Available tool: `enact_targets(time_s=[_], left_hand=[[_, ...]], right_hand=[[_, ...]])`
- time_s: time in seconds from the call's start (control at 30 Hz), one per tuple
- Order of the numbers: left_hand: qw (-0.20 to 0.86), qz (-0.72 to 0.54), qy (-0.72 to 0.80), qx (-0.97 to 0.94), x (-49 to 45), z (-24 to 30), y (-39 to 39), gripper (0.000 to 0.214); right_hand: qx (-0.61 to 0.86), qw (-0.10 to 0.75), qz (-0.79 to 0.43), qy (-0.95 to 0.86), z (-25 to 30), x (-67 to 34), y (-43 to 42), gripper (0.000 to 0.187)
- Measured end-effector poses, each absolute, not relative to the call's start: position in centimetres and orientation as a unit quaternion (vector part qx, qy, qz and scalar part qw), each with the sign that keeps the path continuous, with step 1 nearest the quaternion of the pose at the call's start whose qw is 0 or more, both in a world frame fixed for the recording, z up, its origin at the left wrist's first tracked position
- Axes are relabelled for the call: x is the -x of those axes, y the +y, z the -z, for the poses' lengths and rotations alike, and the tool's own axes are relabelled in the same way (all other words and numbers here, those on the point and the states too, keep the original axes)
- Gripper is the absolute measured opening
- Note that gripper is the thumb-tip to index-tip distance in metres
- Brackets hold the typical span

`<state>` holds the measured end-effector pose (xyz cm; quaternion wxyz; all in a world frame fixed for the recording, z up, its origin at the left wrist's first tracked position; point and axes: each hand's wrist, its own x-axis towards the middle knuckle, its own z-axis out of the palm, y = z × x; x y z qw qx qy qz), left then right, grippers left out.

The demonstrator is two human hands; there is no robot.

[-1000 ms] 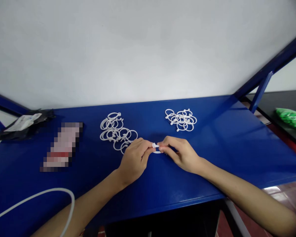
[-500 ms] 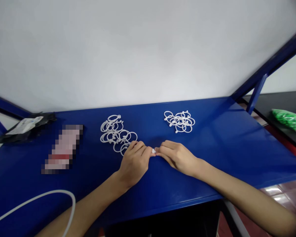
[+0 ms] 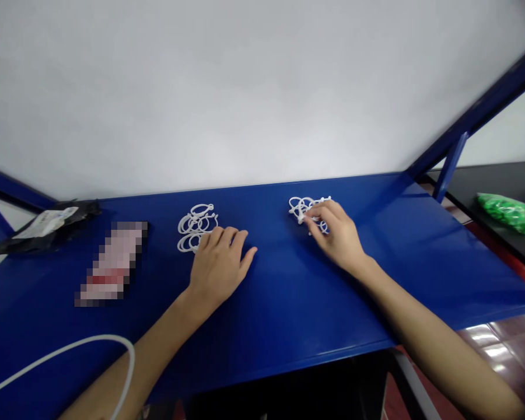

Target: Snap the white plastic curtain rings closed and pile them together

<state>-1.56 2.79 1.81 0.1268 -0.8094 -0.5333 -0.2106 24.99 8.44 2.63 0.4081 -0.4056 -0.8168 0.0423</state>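
Observation:
My left hand (image 3: pixel 219 259) lies palm down with its fingers stretched over the near side of the left pile of white plastic loops (image 3: pixel 195 223), covering part of it. Nothing shows in its grasp. Over the right pile of white plastic loops (image 3: pixel 298 205), my right hand (image 3: pixel 335 233) has thumb and forefinger pinched together at a white plastic loop (image 3: pixel 301 219) on the pile's left side. Small knobs show on several loops. The right hand hides much of that pile.
Both piles lie on a blue table (image 3: pixel 271 315) against a pale wall. A black plastic bag (image 3: pixel 46 224) and a blurred-out flat item (image 3: pixel 116 256) are at left. A white cord (image 3: pixel 91 338) arches in front. A bag of green things (image 3: pixel 510 213) sits on a dark surface at right.
My hands were together at the middle, pinching a small white piece. They have parted: the left moved left and opened over its pile, the right moved up and right to the other pile.

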Motion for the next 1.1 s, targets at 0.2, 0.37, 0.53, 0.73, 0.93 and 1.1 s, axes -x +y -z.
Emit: enact_targets(time_s=[0.2,0.37,0.53,0.73,0.93,1.1], left_hand=[[0.126,0.153,-0.542,0.817,2.1,-1.3,2.9,0.021],[0.132,0.136,-0.516,0.836,1.7,-0.9,2.7,0.021],[0.108,0.191,-0.504,0.836,1.2,-1.2,2.5,0.024],[-0.016,0.302,-0.472,0.828,0.6,-2.0,2.2,0.018],[-0.162,0.364,-0.43,0.81,0.2,-2.2,1.9,0.012],[-0.206,0.379,-0.428,0.794,-0.1,-2.3,1.5,0.009]], right_hand=[[0.51,0.369,0.031,-0.776,-0.9,-27.4,12.3,0.013],[0.503,0.339,0.021,-0.794,-0.2,-27.3,12.6,0.017],[0.5,0.345,0.017,-0.794,-0.7,-27.0,12.0,0.019],[0.463,0.358,0.017,-0.81,-1.9,-25.6,9.7,0.016],[0.31,0.33,-0.151,-0.879,-2.7,-22.6,5.8,0.028],[0.253,0.325,-0.261,-0.873,-2.5,-21.5,4.4,0.015]])
